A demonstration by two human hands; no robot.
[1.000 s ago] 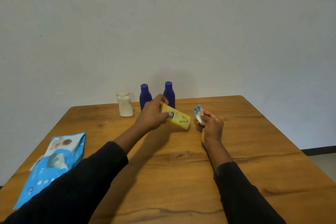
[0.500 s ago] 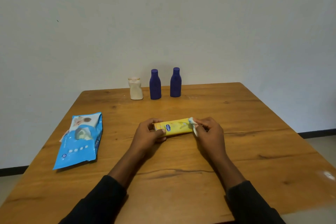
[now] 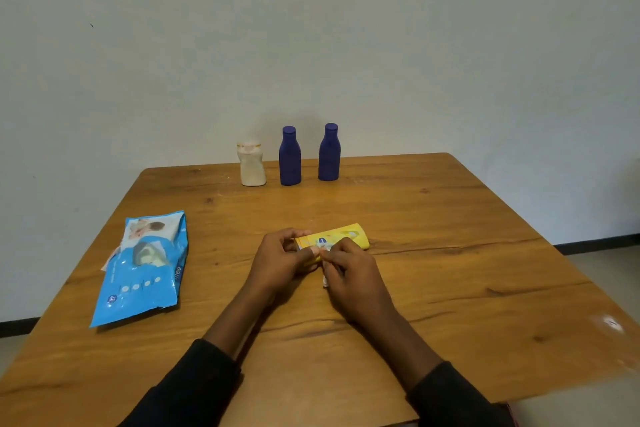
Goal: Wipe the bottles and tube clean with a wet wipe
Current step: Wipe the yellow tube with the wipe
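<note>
A yellow tube (image 3: 343, 237) lies across the middle of the wooden table (image 3: 450, 253). My left hand (image 3: 280, 258) grips its left end. My right hand (image 3: 349, 270) pinches a small white wet wipe (image 3: 325, 282) against the tube's near side, close to my left fingers; most of the wipe is hidden under the hand. Two dark blue bottles (image 3: 290, 156) (image 3: 329, 152) and a small white bottle (image 3: 252, 164) stand upright in a row at the table's far edge, well away from both hands.
A blue pack of wet wipes (image 3: 145, 269) lies flat on the left side of the table. A pale wall stands right behind the bottles. The table's right and near edges drop to a grey floor.
The tube came from up near the bottles down to the table's middle. My right hand slid with the wipe from the tube's right end leftward, up against my left hand.
</note>
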